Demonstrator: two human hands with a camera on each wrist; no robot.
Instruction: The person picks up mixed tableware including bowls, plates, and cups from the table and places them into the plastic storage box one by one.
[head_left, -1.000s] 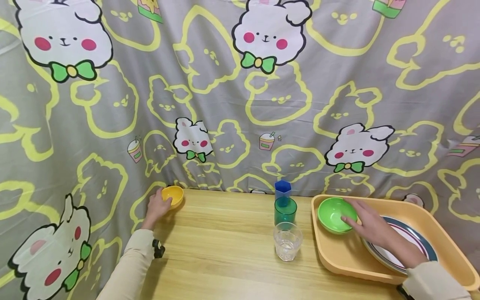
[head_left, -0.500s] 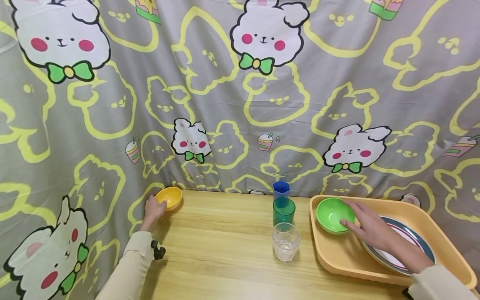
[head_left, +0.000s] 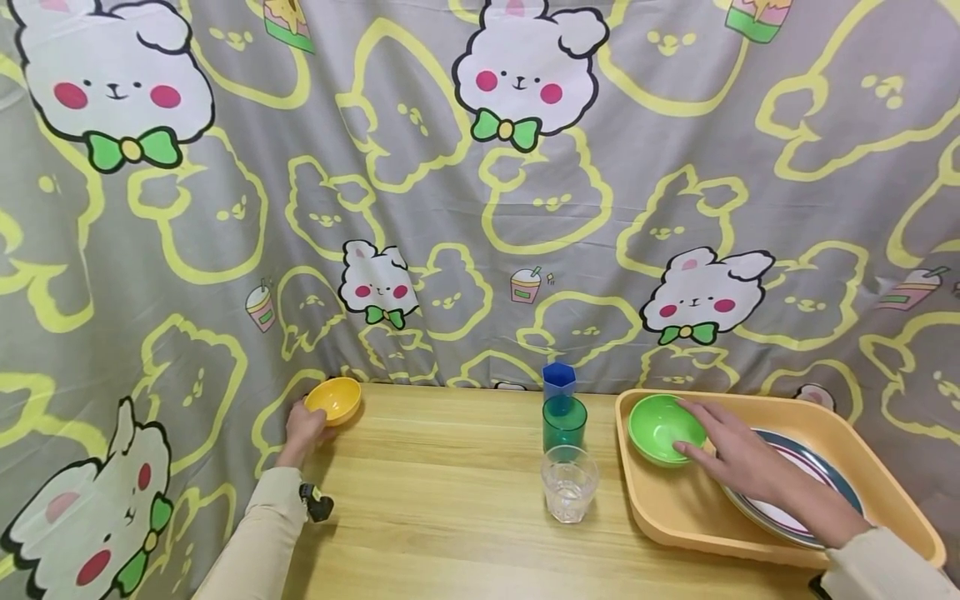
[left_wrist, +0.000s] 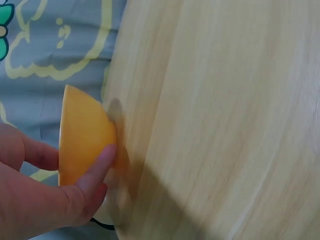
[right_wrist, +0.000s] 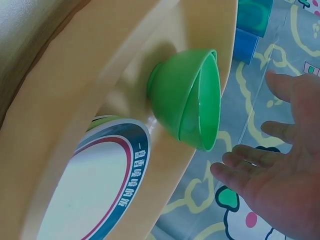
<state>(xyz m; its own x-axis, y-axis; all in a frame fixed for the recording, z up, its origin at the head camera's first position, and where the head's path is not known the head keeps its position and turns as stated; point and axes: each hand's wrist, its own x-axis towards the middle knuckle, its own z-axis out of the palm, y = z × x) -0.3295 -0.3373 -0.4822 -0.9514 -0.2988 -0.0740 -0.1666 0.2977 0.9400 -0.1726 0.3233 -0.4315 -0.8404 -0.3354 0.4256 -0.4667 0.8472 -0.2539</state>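
Observation:
At the far left end of the table, my left hand (head_left: pixel 303 433) pinches a yellow bowl (head_left: pixel 333 402) by its side. In the left wrist view a thumb is at the rim of the yellow bowl (left_wrist: pixel 82 135) and fingers press its outside, close over the table edge. My right hand (head_left: pixel 738 454) hovers over the tray with fingers spread, beside green bowls (head_left: pixel 663 429). The right wrist view shows two green bowls (right_wrist: pixel 182 100) nested in each other, and the right hand (right_wrist: pixel 280 155) apart from them, palm visible and holding nothing.
An orange tray (head_left: pixel 652 533) at the right holds the green bowls and stacked plates (head_left: pixel 813 475). Left of it stand a blue cup (head_left: pixel 558 379), a green cup (head_left: pixel 564 427) and a clear glass (head_left: pixel 570 487) in a row. A patterned curtain (head_left: pixel 450 208) hangs behind the wooden table (head_left: pixel 435 500).
My left hand has drawn the yellow bowl slightly left and nearer. The whole scene has shifted a little left in the head view. My right hand stays over the green bowls.

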